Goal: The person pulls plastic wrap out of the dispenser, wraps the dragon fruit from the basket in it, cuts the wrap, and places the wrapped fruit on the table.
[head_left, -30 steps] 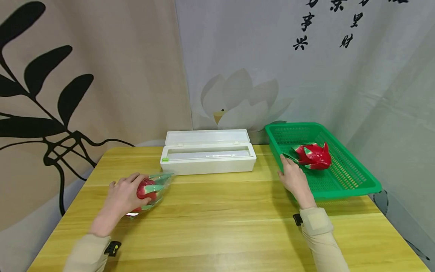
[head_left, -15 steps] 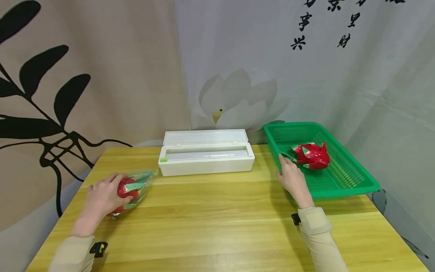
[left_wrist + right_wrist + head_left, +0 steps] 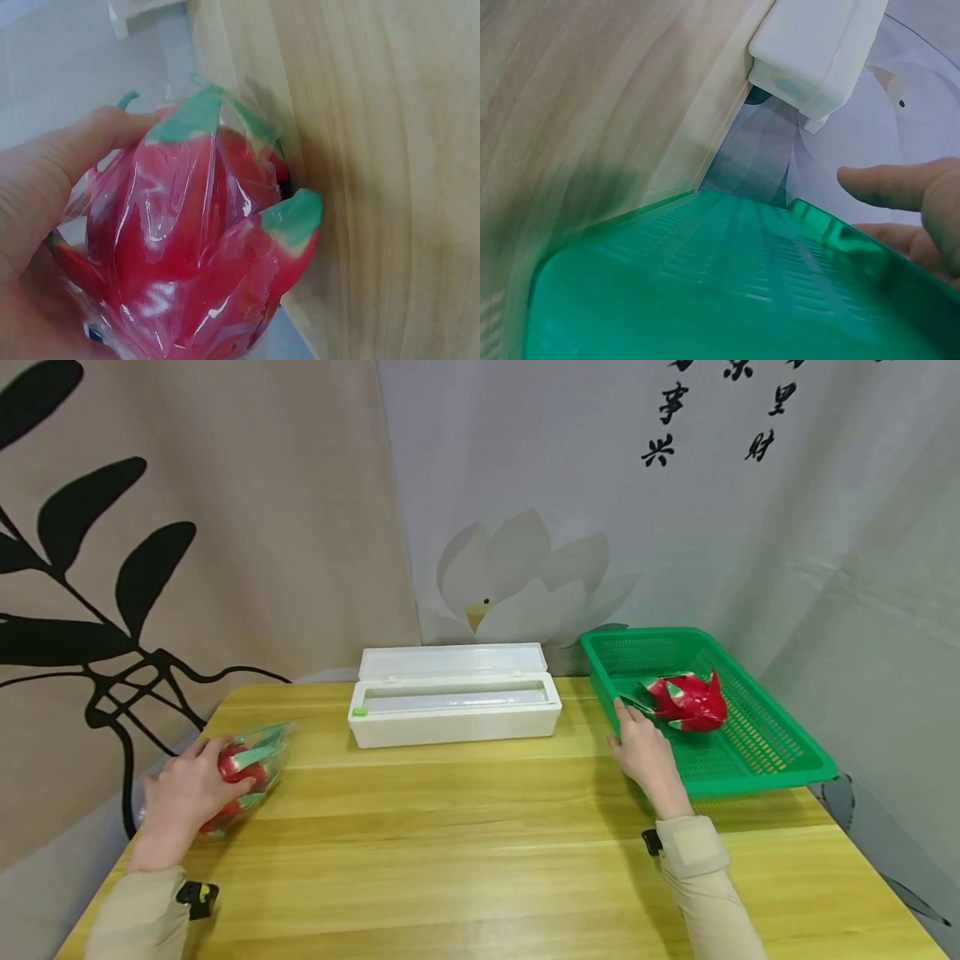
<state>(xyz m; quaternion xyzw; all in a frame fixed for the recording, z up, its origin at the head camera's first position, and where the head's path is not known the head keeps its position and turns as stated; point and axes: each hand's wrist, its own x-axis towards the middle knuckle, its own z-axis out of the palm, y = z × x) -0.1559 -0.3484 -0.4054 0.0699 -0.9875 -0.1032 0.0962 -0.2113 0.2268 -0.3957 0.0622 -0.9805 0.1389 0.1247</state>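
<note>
At the table's left edge my left hand (image 3: pixel 183 793) grips a red dragon fruit (image 3: pixel 243 770) with green-tipped scales. Clear plastic film (image 3: pixel 279 743) covers the fruit and sticks out past it to the right; the left wrist view shows it wrinkled over the skin. My right hand (image 3: pixel 651 760) lies at the left rim of a green basket (image 3: pixel 776 783). Its thumb (image 3: pixel 885 186) is stretched out, apart from the rim, while the other fingers are partly hidden behind the rim in the right wrist view. A second dragon fruit (image 3: pixel 697 703) lies inside the basket.
At the back middle of the wooden table (image 3: pixel 465 852) stands a white cling film box (image 3: pixel 453 727), its lid raised, with a pale roll inside. A printed curtain (image 3: pixel 510 485) hangs behind the table. The basket occupies the back right.
My left hand has moved left across the table with the wrapped dragon fruit in its grip. My right hand has stayed at the basket rim.
</note>
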